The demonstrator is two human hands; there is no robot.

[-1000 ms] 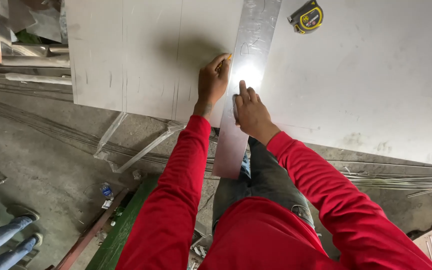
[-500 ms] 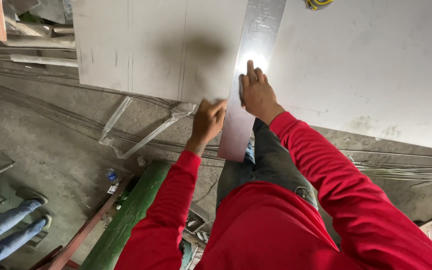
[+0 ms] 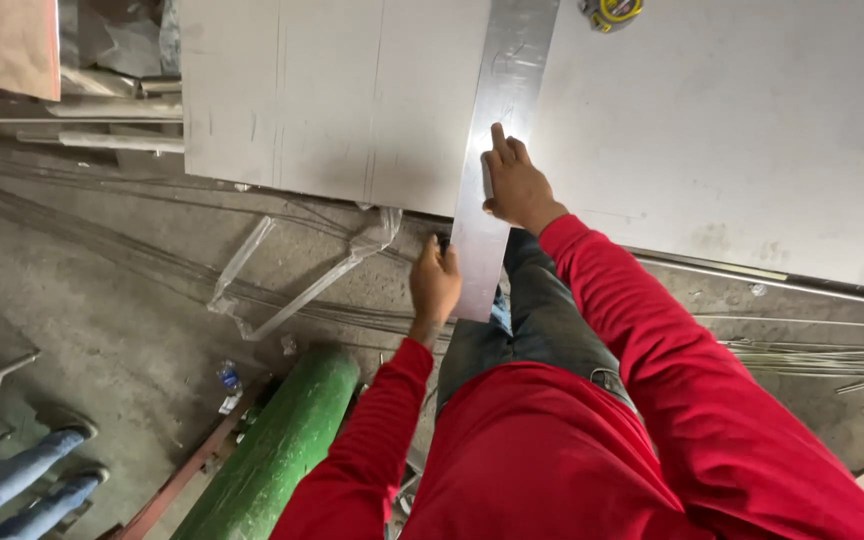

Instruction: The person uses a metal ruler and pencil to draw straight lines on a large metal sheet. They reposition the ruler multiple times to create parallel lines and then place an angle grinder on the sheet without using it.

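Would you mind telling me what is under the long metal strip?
The metal strip lies on a large grey sheet; its near end overhangs the edge. What the strip covers is hidden. The right hand presses on it.

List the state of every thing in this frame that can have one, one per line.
Metal strip: flat across the sheet, near end overhanging its edge.
Metal sheet: lying flat, strip on top.
Left hand: grip closed on the strip's near end.
Right hand: pressed flat on the strip.
Tape measure: resting on the sheet.
Green cylinder: lying on the floor.
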